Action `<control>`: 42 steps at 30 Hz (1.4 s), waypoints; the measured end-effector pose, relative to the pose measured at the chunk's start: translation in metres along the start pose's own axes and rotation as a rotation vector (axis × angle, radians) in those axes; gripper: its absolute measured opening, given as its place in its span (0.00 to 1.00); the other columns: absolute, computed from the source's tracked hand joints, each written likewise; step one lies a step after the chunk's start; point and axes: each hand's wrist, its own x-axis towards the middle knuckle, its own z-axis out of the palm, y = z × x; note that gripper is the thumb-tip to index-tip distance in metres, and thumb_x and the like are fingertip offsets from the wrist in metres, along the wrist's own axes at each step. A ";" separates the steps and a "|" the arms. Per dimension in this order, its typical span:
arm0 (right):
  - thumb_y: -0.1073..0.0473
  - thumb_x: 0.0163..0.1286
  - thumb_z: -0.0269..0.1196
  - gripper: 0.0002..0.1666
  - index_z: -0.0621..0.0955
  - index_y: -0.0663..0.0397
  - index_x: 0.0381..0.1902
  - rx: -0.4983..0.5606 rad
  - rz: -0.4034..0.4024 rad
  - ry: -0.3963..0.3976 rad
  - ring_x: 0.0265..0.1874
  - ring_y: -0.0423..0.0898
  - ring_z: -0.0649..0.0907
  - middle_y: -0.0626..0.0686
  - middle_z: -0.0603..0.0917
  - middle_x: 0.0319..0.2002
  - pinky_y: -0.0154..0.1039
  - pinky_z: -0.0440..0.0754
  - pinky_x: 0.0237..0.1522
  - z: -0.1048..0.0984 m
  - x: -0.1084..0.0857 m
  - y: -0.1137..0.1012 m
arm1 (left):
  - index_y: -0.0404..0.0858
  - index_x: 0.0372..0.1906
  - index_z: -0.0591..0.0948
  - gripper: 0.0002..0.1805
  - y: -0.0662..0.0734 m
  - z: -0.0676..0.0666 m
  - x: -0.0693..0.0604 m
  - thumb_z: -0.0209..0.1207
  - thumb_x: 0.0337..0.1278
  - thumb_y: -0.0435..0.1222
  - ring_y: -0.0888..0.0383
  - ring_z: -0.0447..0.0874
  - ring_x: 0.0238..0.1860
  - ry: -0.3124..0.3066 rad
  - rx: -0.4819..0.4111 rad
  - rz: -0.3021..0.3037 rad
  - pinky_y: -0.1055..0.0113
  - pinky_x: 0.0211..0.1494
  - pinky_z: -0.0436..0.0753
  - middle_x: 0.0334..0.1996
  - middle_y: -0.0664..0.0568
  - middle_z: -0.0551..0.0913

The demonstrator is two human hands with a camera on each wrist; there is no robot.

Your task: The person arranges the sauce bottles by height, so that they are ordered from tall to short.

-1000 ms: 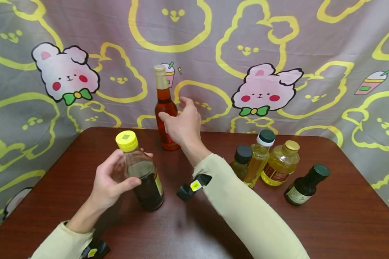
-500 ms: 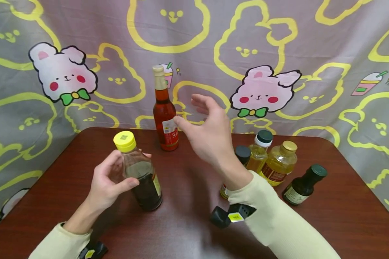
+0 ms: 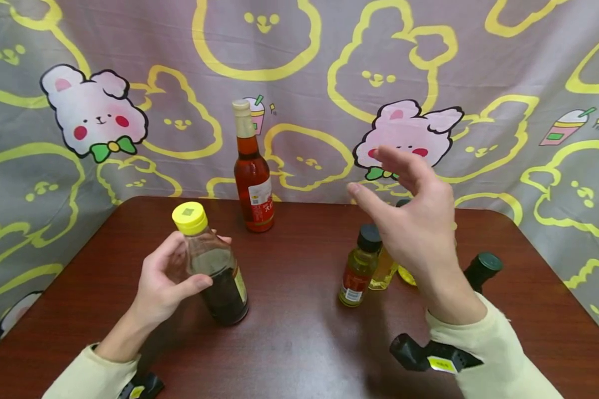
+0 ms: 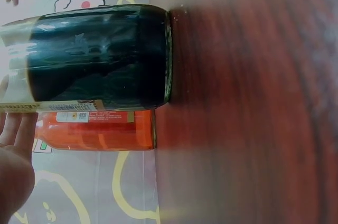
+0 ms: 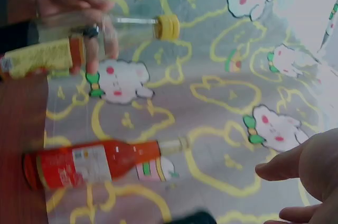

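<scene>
My left hand [image 3: 162, 280] curls round a dark bottle with a yellow cap [image 3: 224, 288], which stands on the table. The same bottle [image 4: 100, 55] fills the upper left of the left wrist view. My right hand [image 3: 419, 221] hovers with fingers spread above the bottles on the right, holding nothing. Below and left of it stands a small dark-capped bottle [image 3: 358, 274]. The hand partly hides other oil bottles and a green-capped dark bottle [image 3: 483, 269]. In the right wrist view my right hand [image 5: 311, 176] is at the lower right edge.
A red bottle with a pale neck [image 3: 254, 188] stands near the back edge of the brown table [image 3: 289, 343]. Behind it hangs a patterned cloth [image 3: 289, 100] with yellow outlines and rabbit faces.
My right hand has moved away from the red bottle, to the right, and now hangs in front of the right-hand bottles. My left hand has stayed round the yellow-capped bottle.
</scene>
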 end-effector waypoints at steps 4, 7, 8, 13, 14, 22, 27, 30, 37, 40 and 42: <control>0.52 0.65 0.77 0.34 0.81 0.42 0.69 -0.041 -0.001 0.096 0.64 0.39 0.81 0.43 0.85 0.65 0.37 0.76 0.70 -0.016 -0.009 0.015 | 0.14 0.64 0.70 0.33 0.000 -0.001 0.000 0.72 0.58 0.24 0.52 0.88 0.60 0.004 0.027 0.001 0.68 0.63 0.85 0.60 0.36 0.87; 0.54 0.64 0.78 0.35 0.81 0.39 0.68 -0.054 0.016 0.156 0.58 0.36 0.82 0.42 0.86 0.63 0.28 0.79 0.60 -0.022 -0.016 0.030 | 0.15 0.64 0.71 0.32 0.000 -0.002 -0.001 0.72 0.58 0.24 0.53 0.89 0.60 0.009 0.036 0.000 0.68 0.63 0.85 0.60 0.37 0.88; 0.55 0.64 0.79 0.35 0.81 0.39 0.68 -0.047 0.023 0.170 0.57 0.35 0.83 0.43 0.86 0.62 0.26 0.79 0.58 -0.023 -0.018 0.035 | 0.15 0.64 0.71 0.32 0.000 -0.002 -0.001 0.72 0.58 0.24 0.53 0.89 0.60 0.008 0.034 -0.001 0.68 0.63 0.85 0.60 0.37 0.88; 0.60 0.63 0.79 0.36 0.80 0.42 0.69 0.008 0.072 0.195 0.54 0.37 0.85 0.43 0.86 0.60 0.20 0.81 0.55 -0.024 -0.031 0.061 | 0.15 0.66 0.69 0.35 -0.001 -0.001 -0.002 0.72 0.59 0.25 0.51 0.87 0.62 -0.001 0.007 -0.004 0.67 0.65 0.85 0.60 0.36 0.87; 0.60 0.63 0.79 0.36 0.80 0.43 0.69 0.011 0.083 0.193 0.54 0.36 0.85 0.43 0.86 0.59 0.19 0.81 0.55 -0.023 -0.033 0.065 | 0.15 0.66 0.69 0.35 -0.001 -0.001 -0.002 0.72 0.59 0.25 0.51 0.87 0.63 -0.003 0.005 -0.003 0.67 0.65 0.85 0.60 0.36 0.87; 0.61 0.64 0.78 0.33 0.83 0.45 0.66 -0.007 0.103 0.189 0.51 0.35 0.86 0.41 0.86 0.53 0.18 0.81 0.54 -0.015 -0.047 0.096 | 0.14 0.66 0.68 0.36 0.001 -0.003 -0.004 0.72 0.57 0.23 0.50 0.86 0.64 -0.020 -0.012 -0.007 0.67 0.67 0.84 0.61 0.34 0.86; 0.60 0.62 0.79 0.33 0.84 0.48 0.65 -0.057 0.116 0.186 0.48 0.28 0.86 0.46 0.88 0.54 0.16 0.81 0.51 -0.012 -0.054 0.108 | 0.18 0.65 0.73 0.36 0.002 -0.005 -0.008 0.75 0.49 0.20 0.55 0.88 0.61 0.005 0.050 -0.031 0.70 0.62 0.85 0.60 0.41 0.88; 0.58 0.62 0.80 0.33 0.84 0.48 0.65 -0.086 0.129 0.180 0.45 0.24 0.84 0.50 0.88 0.56 0.15 0.80 0.48 -0.011 -0.056 0.111 | 0.25 0.63 0.78 0.37 0.004 -0.007 -0.013 0.78 0.42 0.20 0.61 0.89 0.52 0.051 0.136 -0.060 0.75 0.53 0.84 0.52 0.50 0.92; 0.56 0.62 0.80 0.34 0.83 0.51 0.65 -0.123 0.128 0.149 0.40 0.19 0.82 0.57 0.88 0.59 0.14 0.79 0.44 -0.009 -0.059 0.117 | 0.33 0.61 0.81 0.43 0.007 -0.011 -0.021 0.82 0.29 0.18 0.68 0.86 0.43 0.083 0.299 -0.109 0.77 0.47 0.79 0.44 0.60 0.91; 0.56 0.62 0.80 0.35 0.83 0.52 0.66 -0.133 0.139 0.137 0.39 0.18 0.82 0.58 0.88 0.60 0.13 0.79 0.44 -0.008 -0.060 0.118 | 0.33 0.62 0.80 0.45 0.010 -0.013 -0.020 0.78 0.27 0.13 0.68 0.87 0.47 0.056 0.286 -0.137 0.79 0.51 0.81 0.47 0.60 0.91; 0.55 0.63 0.80 0.36 0.82 0.51 0.67 -0.140 0.150 0.126 0.39 0.18 0.82 0.58 0.87 0.61 0.13 0.78 0.44 -0.007 -0.061 0.117 | 0.33 0.62 0.80 0.45 0.013 -0.014 -0.021 0.78 0.27 0.12 0.68 0.87 0.47 0.038 0.304 -0.166 0.79 0.53 0.82 0.47 0.61 0.91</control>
